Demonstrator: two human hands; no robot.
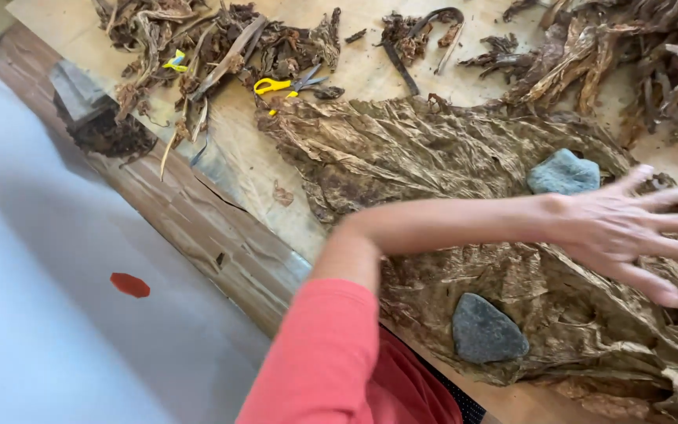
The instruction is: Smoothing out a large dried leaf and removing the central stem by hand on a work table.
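My left hand (629, 232) lies flat, fingers spread wide, palm down on a broad stack of dried brown tobacco leaves (433, 157) laid out over the table. It holds nothing. My arm in a pink sleeve (323, 353) reaches across the leaves from the lower middle. A blue-grey stone (563, 173) rests on the leaves just above my wrist. A darker grey stone (486, 330) sits on them below my forearm. My right hand is out of view.
Yellow-handled scissors (286, 84) lie at the back among loose curled leaf scraps (198, 47). More dried leaves are heaped at the top right (614, 55). The wooden table edge (198, 228) runs diagonally; a pale floor with a red scrap (129, 285) lies left.
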